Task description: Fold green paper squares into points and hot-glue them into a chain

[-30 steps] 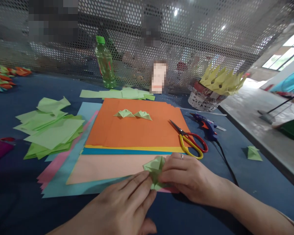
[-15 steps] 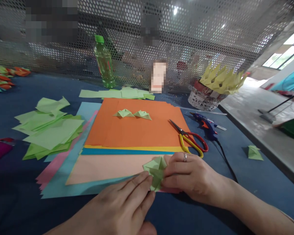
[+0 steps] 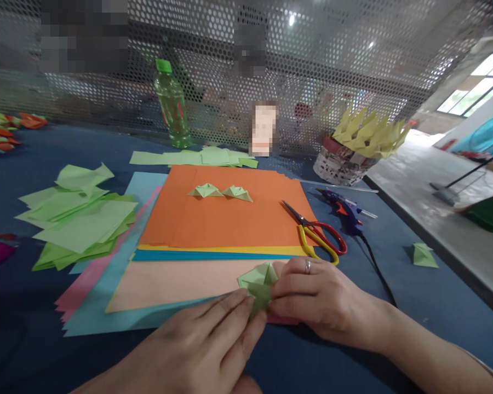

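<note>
Paper (image 3: 258, 283) — green, folded — between both hands (image 3: 308, 293), touching each.

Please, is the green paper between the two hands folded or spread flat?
Folded: the green paper shows creases and a triangular flap; the left hand and right hand cover part.

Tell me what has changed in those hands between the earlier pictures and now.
Only a little: the lower finger of the left hand has edged toward the right hand, covering more of the near end of the folded green paper. Both hands touched that paper before, and nothing was let go or newly taken. The scissors, glue gun and bottle stayed put.
</note>
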Motion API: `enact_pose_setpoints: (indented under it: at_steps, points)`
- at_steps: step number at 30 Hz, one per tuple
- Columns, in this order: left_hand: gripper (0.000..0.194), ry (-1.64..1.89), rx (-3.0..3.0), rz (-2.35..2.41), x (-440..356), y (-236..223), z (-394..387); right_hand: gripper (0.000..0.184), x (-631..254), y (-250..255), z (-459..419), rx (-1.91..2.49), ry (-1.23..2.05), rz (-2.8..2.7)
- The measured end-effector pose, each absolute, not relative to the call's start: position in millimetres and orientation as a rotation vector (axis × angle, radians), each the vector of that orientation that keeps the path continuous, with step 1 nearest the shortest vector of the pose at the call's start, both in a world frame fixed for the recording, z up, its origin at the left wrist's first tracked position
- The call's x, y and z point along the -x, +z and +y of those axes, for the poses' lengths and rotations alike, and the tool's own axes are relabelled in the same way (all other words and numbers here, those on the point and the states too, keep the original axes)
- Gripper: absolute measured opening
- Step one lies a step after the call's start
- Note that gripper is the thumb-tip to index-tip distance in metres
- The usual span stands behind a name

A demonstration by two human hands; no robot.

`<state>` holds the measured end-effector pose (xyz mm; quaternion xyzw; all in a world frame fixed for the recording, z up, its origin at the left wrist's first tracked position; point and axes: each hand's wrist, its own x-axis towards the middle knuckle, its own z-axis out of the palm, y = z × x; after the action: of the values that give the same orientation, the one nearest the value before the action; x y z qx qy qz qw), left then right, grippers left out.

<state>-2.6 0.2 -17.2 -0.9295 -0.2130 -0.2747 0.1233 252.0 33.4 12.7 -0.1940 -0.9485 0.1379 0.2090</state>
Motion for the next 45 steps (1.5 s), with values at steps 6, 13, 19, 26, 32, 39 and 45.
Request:
enact_pose_setpoints:
  at_steps: [6,13,19,26,32,39,45]
  points:
    - [0.036,-0.579,2.893,-0.682,0,-10,2,0.015,-252,13,33,0.529,0.377,-2.646]
    - [0.038,-0.554,2.961,-0.766,1,-14,3,0.026,-262,15,34,0.542,0.321,-2.528]
    - [0.043,-0.697,2.891,-0.663,1,-25,6,0.038,-264,13,31,0.586,0.240,-2.637]
    - [0.039,-0.649,2.876,-0.719,0,-15,0,0.021,-259,8,23,0.524,-0.006,-2.759]
    - [0.040,-0.757,2.821,-0.755,-2,-15,-4,0.020,-262,9,24,0.562,-0.081,-2.732]
    - [0.046,-0.787,2.813,-0.757,-1,-11,-3,0.034,-266,13,34,0.646,0.188,-2.549]
    - [0.048,-0.775,2.823,-0.789,-3,-9,-6,0.046,-252,11,46,0.816,0.468,-2.536]
